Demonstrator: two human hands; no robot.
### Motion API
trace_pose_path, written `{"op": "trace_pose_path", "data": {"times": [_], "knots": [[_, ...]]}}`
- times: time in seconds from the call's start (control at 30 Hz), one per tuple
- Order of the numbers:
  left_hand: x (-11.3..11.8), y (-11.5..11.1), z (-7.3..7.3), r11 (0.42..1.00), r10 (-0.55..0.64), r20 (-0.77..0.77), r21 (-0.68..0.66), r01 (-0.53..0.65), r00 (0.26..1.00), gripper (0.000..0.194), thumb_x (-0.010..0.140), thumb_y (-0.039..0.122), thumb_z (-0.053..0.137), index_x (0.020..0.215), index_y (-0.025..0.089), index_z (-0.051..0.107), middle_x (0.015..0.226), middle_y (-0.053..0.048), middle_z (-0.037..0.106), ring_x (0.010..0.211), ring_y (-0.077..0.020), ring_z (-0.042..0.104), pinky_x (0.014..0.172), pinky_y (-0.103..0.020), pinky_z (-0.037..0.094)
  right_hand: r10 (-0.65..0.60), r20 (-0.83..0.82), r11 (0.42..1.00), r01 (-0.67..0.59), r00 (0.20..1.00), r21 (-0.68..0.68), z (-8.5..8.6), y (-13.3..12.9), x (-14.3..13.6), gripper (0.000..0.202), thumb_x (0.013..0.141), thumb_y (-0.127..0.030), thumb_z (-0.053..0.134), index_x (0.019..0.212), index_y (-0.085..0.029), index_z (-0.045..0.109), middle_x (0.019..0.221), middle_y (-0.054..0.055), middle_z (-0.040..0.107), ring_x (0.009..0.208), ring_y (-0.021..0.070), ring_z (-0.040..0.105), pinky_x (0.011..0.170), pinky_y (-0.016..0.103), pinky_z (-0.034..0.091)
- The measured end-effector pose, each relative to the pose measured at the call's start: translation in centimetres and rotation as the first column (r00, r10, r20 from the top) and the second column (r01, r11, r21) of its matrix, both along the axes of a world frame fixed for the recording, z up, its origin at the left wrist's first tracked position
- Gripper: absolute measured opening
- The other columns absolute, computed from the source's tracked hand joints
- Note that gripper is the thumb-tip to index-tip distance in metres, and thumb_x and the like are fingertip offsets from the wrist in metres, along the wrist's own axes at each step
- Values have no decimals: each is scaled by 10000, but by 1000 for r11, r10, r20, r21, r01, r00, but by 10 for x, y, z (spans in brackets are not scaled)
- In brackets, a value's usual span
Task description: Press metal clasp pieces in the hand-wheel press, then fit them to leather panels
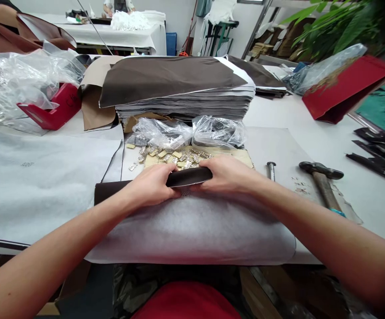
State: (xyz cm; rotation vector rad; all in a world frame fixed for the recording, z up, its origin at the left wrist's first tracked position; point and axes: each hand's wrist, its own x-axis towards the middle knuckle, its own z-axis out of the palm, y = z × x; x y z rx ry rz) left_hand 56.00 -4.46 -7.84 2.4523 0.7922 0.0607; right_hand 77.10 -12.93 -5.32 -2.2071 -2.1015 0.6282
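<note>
My left hand (pixel 154 184) and my right hand (pixel 223 175) both grip the folded-back edge of a dark sheet (pixel 188 177) with a white underside. Their thumbs lie on top and the fingers curl beneath, partly hidden. The sheet's pale side (pixel 192 230) spreads toward my body and bends over the table's front edge. Just beyond my hands lie small metal plates (pixel 188 160) and yellowish blocks (pixel 162 154). Two clear plastic bags (pixel 165 133) sit behind them.
A hammer (pixel 321 181) and a metal punch (pixel 271 170) lie at the right. Behind the bags rises a stack of dark sheets (pixel 182 104). Red boxes (pixel 54 108) stand left and right. Another white-backed sheet (pixel 39 177) covers the left. A person (pixel 119 6) is in the background.
</note>
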Motion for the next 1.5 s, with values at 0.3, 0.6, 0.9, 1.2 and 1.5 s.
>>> {"op": "trace_pose_path", "data": {"times": [0.3,0.6,0.9,1.2,1.5], "knots": [[-31,-82,-47,760,-258,222,647,56,940,384,949,120,511,1325,91,583,1362,-138,614,1212,-290,564,998,-421,447,-18,-13,999,19,1000,39,-11,0,-2,467,761,-668,675,799,-205,625,777,41,689,650,176,575,540,267,301],[-27,-79,-48,845,-158,232,534,9,960,383,982,176,479,1348,144,584,1350,-99,621,1192,-253,565,980,-413,428,-65,58,991,58,996,117,-22,1,-11,378,779,-583,695,798,-208,647,766,56,692,687,209,603,573,278,312],[-25,-82,-47,830,-127,195,558,-3,973,410,1002,210,457,1399,176,555,1463,-78,554,1274,-265,514,979,-420,399,-580,158,773,479,799,417,0,-81,61,498,907,-639,529,1112,-217,693,1038,129,714,885,314,653,771,419,477],[-20,-85,-47,793,-137,151,610,17,979,470,952,160,478,1413,220,550,1477,-26,552,1267,-268,538,903,-441,399,-628,194,778,619,754,111,-31,-141,106,565,842,-716,527,988,-198,701,899,112,735,871,320,667,679,363,450],[-30,-86,-61,827,-99,402,542,-150,910,326,1005,247,475,1272,182,651,1381,-99,625,1215,-247,600,973,-415,431,-388,-908,426,905,156,-27,-18,-152,105,290,800,-406,709,1002,-201,675,910,89,731,640,165,645,623,292,557]]}}
